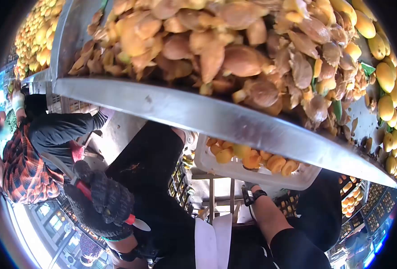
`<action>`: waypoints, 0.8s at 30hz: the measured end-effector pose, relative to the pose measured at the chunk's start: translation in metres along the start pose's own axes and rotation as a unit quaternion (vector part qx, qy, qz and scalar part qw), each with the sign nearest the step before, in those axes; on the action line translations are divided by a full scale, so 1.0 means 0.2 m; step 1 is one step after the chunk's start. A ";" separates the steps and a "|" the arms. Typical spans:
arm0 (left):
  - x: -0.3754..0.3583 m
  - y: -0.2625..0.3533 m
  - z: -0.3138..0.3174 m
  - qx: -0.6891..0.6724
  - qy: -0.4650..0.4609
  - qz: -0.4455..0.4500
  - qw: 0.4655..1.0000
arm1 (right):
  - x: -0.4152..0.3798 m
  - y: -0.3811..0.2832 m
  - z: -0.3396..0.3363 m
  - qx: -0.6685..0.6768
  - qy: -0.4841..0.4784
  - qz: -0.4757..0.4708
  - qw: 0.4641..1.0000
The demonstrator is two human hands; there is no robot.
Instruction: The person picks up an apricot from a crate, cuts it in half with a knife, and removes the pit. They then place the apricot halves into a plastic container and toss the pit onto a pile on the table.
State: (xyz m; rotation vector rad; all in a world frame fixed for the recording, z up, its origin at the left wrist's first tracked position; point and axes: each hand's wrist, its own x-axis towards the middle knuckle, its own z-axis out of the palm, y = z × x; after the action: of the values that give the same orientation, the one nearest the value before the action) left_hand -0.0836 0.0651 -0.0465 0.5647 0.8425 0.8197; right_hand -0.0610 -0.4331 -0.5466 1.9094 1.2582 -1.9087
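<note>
My left hand (pixel 113 201), in a dark knit glove, is closed around a red-handled knife (pixel 130 219). A short pale metal piece sticks out below the fist, and red also shows above it. My right hand (pixel 251 185) reaches to the underside of a white plastic crate (pixel 304 177), its fingers mostly hidden; I cannot tell how they are bent. A black watch (pixel 258 193) circles that wrist. Orange fruit halves (pixel 252 159) lie in the crate, which sits beneath the rim of a metal table (pixel 171 104).
Brown fruit stones (pixel 243 60) with scraps of flesh are heaped on the table, with whole yellow fruits (pixel 385 77) at its right. A person in a plaid garment (pixel 26 166) sits at the left. Dark trays of fruit (pixel 378 201) stand lower right.
</note>
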 end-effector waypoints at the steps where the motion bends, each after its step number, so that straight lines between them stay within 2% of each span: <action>1: 0.01 -0.01 0.00 0.005 -0.009 -0.005 1.000 | 0.05 -0.07 0.00 0.007 0.003 0.007 1.000; 4: 0.02 -0.05 0.03 0.023 -0.045 -0.014 0.999 | 0.08 -0.21 -0.06 0.029 0.022 0.024 0.999; 8: 0.01 -0.14 0.08 0.086 -0.058 0.028 0.994 | -0.07 -0.21 -0.08 0.051 0.017 0.061 0.997; 10: 0.00 -0.15 0.09 0.081 -0.050 0.028 0.995 | -0.04 -0.22 -0.20 0.052 0.014 0.072 0.996; 12: 0.01 -0.16 0.09 0.077 -0.039 0.033 0.996 | -0.21 -0.18 -0.16 0.049 0.011 0.079 0.996; 14: 0.04 -0.14 0.09 0.108 -0.152 -0.039 0.982 | -0.13 -0.27 -0.28 0.054 0.001 0.084 0.995; 17: 0.02 -0.16 0.12 0.124 -0.106 -0.006 0.987 | -0.22 -0.24 -0.37 0.061 0.003 0.105 0.993; 20: 0.03 -0.13 0.08 0.080 -0.162 -0.051 0.982 | -0.39 -0.20 -0.48 0.058 0.015 0.137 0.989; 21: 0.02 -0.15 0.10 0.057 -0.169 -0.044 0.983 | -0.35 -0.15 -0.48 0.044 -0.065 0.085 0.993; 22: 0.01 -0.15 0.10 0.049 -0.170 -0.038 0.983 | -0.37 -0.17 -0.63 0.069 -0.138 0.055 0.986; 24: -0.01 -0.13 0.10 0.015 -0.160 -0.044 0.986 | -0.27 -0.04 -0.61 -0.045 -0.177 -0.173 0.968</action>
State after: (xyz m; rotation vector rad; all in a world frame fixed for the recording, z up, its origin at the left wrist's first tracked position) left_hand -0.0576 0.0453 -0.0536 0.6607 0.5800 0.6145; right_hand 0.0332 -0.3734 -0.4736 1.2888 1.6003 -2.1838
